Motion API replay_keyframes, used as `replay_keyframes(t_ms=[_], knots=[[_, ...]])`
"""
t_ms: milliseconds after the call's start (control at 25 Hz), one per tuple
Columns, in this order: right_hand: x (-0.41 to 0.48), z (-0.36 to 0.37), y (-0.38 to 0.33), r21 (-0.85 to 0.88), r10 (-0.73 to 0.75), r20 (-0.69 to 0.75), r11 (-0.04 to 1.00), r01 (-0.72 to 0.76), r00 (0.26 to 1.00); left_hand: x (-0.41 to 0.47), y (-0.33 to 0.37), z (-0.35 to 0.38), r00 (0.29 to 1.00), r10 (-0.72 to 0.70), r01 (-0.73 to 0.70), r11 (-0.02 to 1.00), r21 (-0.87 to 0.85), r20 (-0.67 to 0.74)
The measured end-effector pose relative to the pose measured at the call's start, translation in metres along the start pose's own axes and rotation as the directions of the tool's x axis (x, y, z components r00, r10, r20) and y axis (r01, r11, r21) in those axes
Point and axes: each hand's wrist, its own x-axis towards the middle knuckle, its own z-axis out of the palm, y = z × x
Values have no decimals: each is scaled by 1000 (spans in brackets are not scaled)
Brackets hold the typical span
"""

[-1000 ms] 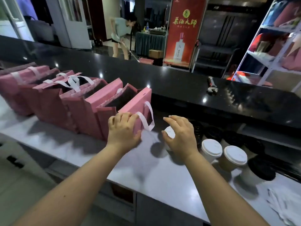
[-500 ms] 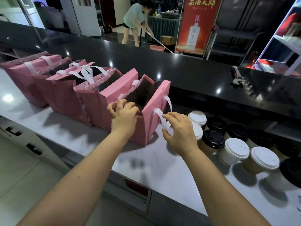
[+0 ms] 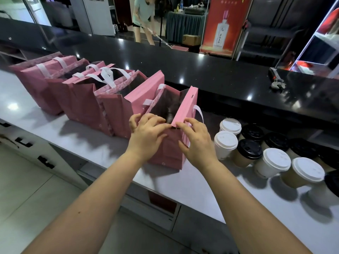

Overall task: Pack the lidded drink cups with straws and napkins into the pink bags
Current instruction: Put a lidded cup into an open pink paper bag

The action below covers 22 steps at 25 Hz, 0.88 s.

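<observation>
A row of several pink bags stands on the grey counter [image 3: 95,151]. The nearest pink bag [image 3: 166,154] is at the right end, its mouth spread open. My left hand [image 3: 146,136] grips the near left edge of its mouth. My right hand [image 3: 197,142] pinches the near right corner of the same bag by its white handle [image 3: 199,110]. Just right of the bag stand several lidded cups, some with white lids [image 3: 226,140] and some with black lids [image 3: 249,149]. I see no straws or napkins.
More pink bags [image 3: 84,105] fill the counter to the left. A raised black ledge [image 3: 220,79] runs behind the bags, with a metal tool [image 3: 277,80] on it. Beyond it a person [image 3: 144,17] sweeps the floor. Drawers sit under the counter.
My right hand left the white-lidded cup, moved left and took hold of the bag's near right corner. My left hand shifted along the rim, and the bag's mouth spread wider.
</observation>
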Motion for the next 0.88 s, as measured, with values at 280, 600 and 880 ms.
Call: replay_keyframes(t_ms=[280,600,880], knots=[[1,11,-16,-180,-47,-108,983,27,993,-5,-33,-4,975,-221,222,974,-43,32],[-13,-11,11,-224,61,-151,970,-94,987,-29,48,-11,973,-121,70,966,-250,-196],[-7,-19,12,-154,99,-75,982,-110,992,-44,45,-17,977,-80,29,969,-247,-196]])
